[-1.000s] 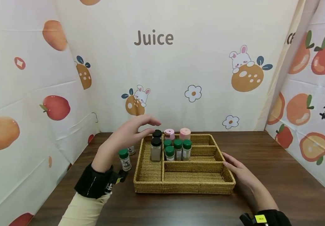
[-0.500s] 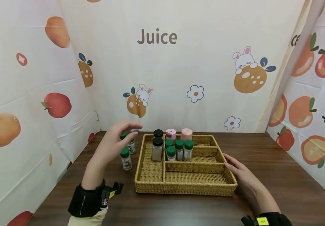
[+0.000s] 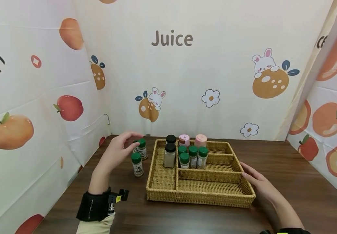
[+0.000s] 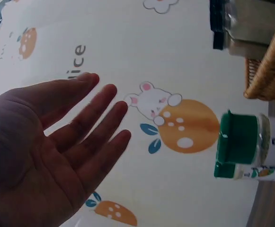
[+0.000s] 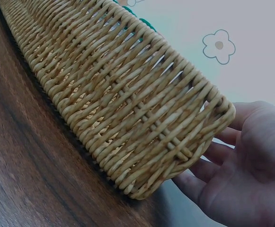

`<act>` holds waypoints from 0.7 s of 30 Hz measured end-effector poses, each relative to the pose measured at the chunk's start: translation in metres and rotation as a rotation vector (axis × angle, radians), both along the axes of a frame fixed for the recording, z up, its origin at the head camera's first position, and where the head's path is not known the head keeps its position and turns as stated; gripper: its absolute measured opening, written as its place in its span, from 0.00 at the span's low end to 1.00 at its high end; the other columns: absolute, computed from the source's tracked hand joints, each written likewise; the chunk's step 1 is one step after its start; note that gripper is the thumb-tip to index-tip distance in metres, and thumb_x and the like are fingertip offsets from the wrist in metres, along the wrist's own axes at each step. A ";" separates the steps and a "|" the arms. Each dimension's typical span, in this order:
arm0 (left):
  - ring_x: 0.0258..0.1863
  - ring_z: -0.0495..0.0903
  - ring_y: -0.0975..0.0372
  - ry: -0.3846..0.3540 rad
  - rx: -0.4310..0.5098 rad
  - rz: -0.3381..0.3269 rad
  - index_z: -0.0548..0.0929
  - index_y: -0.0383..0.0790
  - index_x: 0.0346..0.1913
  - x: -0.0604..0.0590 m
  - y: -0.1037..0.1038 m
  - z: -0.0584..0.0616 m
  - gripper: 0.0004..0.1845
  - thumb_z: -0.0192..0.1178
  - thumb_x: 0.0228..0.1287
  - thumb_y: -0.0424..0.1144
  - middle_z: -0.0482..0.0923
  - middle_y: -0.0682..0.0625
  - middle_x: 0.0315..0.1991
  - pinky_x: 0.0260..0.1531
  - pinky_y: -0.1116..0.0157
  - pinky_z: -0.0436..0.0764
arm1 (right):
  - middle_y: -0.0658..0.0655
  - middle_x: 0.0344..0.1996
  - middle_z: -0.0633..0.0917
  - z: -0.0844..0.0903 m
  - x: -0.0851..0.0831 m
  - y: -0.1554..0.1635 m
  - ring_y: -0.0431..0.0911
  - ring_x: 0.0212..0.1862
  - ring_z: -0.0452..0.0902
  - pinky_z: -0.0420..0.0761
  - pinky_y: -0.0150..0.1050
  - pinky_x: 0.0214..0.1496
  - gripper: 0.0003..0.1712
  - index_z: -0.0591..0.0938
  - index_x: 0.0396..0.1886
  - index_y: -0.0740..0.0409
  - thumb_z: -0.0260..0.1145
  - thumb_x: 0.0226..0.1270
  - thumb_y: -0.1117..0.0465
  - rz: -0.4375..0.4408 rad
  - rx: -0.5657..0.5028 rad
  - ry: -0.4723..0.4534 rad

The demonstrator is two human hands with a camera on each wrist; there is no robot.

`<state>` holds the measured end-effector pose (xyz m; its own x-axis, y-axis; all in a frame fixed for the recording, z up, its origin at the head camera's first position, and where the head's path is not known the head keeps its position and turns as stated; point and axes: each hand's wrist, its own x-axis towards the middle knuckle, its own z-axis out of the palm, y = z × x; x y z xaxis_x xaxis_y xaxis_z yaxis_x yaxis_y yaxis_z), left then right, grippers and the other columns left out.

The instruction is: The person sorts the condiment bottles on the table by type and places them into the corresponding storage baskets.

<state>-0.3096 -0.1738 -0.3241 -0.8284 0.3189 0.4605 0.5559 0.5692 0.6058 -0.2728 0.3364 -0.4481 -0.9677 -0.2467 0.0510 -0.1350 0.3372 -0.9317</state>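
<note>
My left hand (image 3: 117, 151) hovers empty over the table left of the basket, fingers bent slightly and spread apart. Close by its fingertips is a green-capped seasoning shaker (image 3: 142, 152) with a printed label, and a second such shaker (image 3: 137, 165) stands upright nearer me. In the left wrist view, shaker caps (image 4: 241, 137) appear to the right of the hand (image 4: 66, 146). On the other side, my right hand (image 3: 262, 187) touches the right end of the divided wicker basket (image 3: 200, 196), thumb by the rim. The right wrist view has its fingers (image 5: 217, 153) partly hidden behind the woven corner.
Inside the basket, two black-capped jars (image 3: 169, 156) stand in the left compartment. Several green-capped shakers (image 3: 202, 157) fill part of the middle one, with two pink-topped containers (image 3: 200, 140) behind. A printed curtain (image 3: 183, 71) encloses the brown table (image 3: 127, 211).
My left hand has moved left from above the black-capped jars to beside the loose shakers. The right hand stays at the basket's end. The head view has shifted slightly.
</note>
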 end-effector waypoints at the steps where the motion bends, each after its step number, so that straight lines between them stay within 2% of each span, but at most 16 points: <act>1: 0.57 0.81 0.49 -0.013 -0.021 0.009 0.80 0.38 0.57 -0.002 -0.001 -0.002 0.15 0.60 0.70 0.32 0.81 0.42 0.56 0.58 0.48 0.79 | 0.40 0.67 0.67 0.000 0.000 0.000 0.15 0.56 0.65 0.76 0.25 0.51 0.36 0.50 0.78 0.68 0.49 0.82 0.55 0.001 -0.001 0.005; 3: 0.58 0.80 0.49 -0.037 -0.067 0.026 0.80 0.38 0.58 -0.005 -0.003 -0.005 0.15 0.60 0.70 0.33 0.81 0.42 0.57 0.59 0.47 0.78 | 0.33 0.64 0.66 0.000 0.000 0.001 0.16 0.56 0.65 0.76 0.25 0.51 0.36 0.51 0.78 0.68 0.49 0.81 0.55 0.001 0.000 0.011; 9: 0.60 0.78 0.45 -0.138 -0.189 0.029 0.79 0.36 0.59 -0.013 -0.004 -0.015 0.17 0.61 0.70 0.35 0.79 0.39 0.59 0.58 0.45 0.77 | 0.32 0.63 0.66 0.001 0.001 0.004 0.15 0.56 0.65 0.76 0.25 0.51 0.36 0.50 0.79 0.68 0.49 0.82 0.55 0.003 -0.008 0.003; 15: 0.60 0.76 0.44 -0.217 -0.253 0.031 0.78 0.37 0.61 -0.020 -0.004 -0.026 0.20 0.64 0.67 0.33 0.77 0.38 0.60 0.58 0.45 0.77 | 0.27 0.61 0.66 0.001 0.001 0.004 0.15 0.56 0.65 0.77 0.25 0.51 0.36 0.49 0.78 0.69 0.48 0.82 0.55 0.015 -0.022 0.002; 18: 0.57 0.76 0.45 -0.243 -0.286 0.031 0.78 0.37 0.61 -0.021 -0.005 -0.030 0.22 0.65 0.64 0.32 0.76 0.38 0.61 0.56 0.45 0.77 | 0.32 0.64 0.66 0.000 0.001 0.002 0.16 0.56 0.65 0.77 0.26 0.51 0.36 0.49 0.79 0.68 0.48 0.82 0.55 0.010 -0.021 -0.010; 21: 0.59 0.76 0.45 -0.261 -0.322 0.038 0.78 0.35 0.62 -0.022 -0.005 -0.034 0.23 0.66 0.63 0.31 0.75 0.36 0.63 0.57 0.46 0.76 | 0.48 0.72 0.64 0.001 0.001 0.000 0.15 0.55 0.65 0.77 0.26 0.51 0.36 0.49 0.79 0.67 0.48 0.82 0.54 0.002 -0.011 -0.024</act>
